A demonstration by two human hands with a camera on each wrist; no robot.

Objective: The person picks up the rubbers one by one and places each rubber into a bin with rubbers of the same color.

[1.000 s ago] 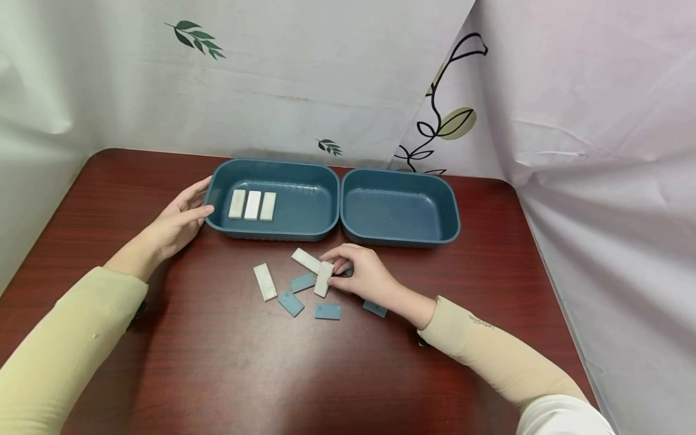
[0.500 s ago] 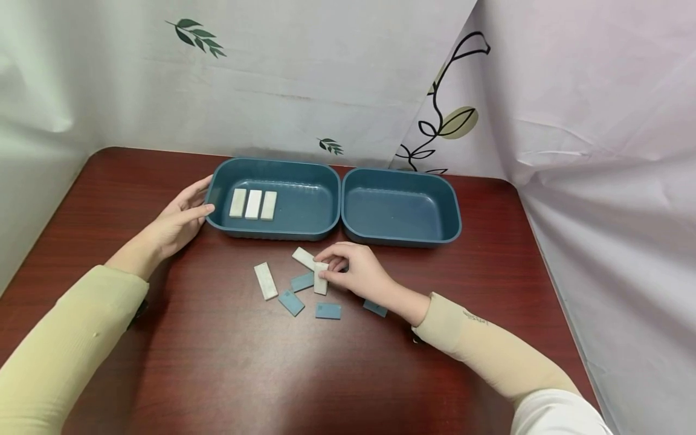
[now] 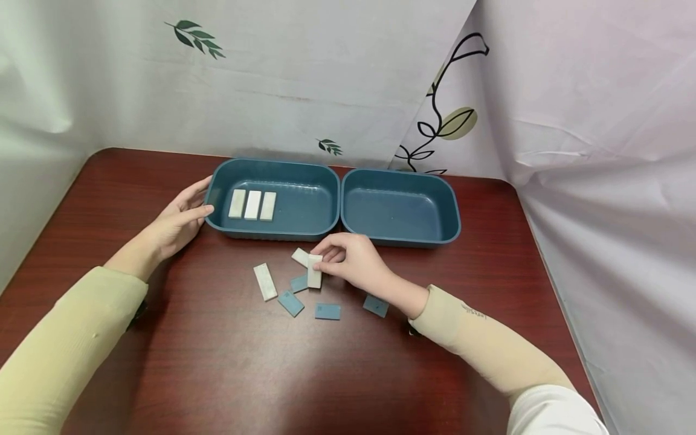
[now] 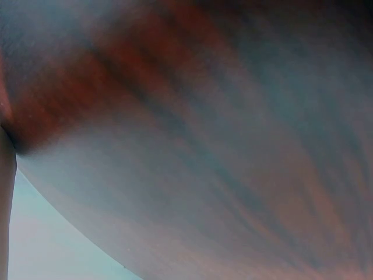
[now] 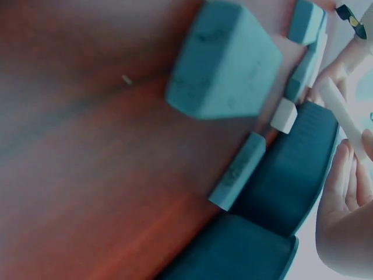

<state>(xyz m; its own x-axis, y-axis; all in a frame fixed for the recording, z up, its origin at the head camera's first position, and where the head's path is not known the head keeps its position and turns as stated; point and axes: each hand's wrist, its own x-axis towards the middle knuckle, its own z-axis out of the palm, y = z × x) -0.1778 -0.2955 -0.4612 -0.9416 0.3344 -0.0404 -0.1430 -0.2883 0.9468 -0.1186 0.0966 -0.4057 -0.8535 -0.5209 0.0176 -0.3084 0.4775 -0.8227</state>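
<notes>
In the head view my right hand (image 3: 359, 263) pinches a pale rectangular block (image 3: 313, 278) between thumb and fingers, above the loose blocks. The right wrist view shows this block (image 5: 340, 111) tilted in the fingers. My left hand (image 3: 176, 223) holds the left end of a blue bin (image 3: 272, 234), thumb over its rim. Inside that bin, three pale blocks (image 3: 252, 205) lie side by side. On the table, one white block (image 3: 265, 281) lies at left, another white block (image 3: 299, 256) is partly hidden behind the held one, and blue blocks (image 3: 328, 312) lie scattered around.
A second blue bin (image 3: 399, 240) stands against the first one's right side, with no blocks in it. Both sit near the back of the reddish-brown table (image 3: 228, 362). White cloth (image 3: 272, 78) hangs behind and at both sides. The left wrist view is mostly blurred.
My right hand has raised the pinched pale block and shifted slightly left and away from me. The left hand and both bins have stayed in place.
</notes>
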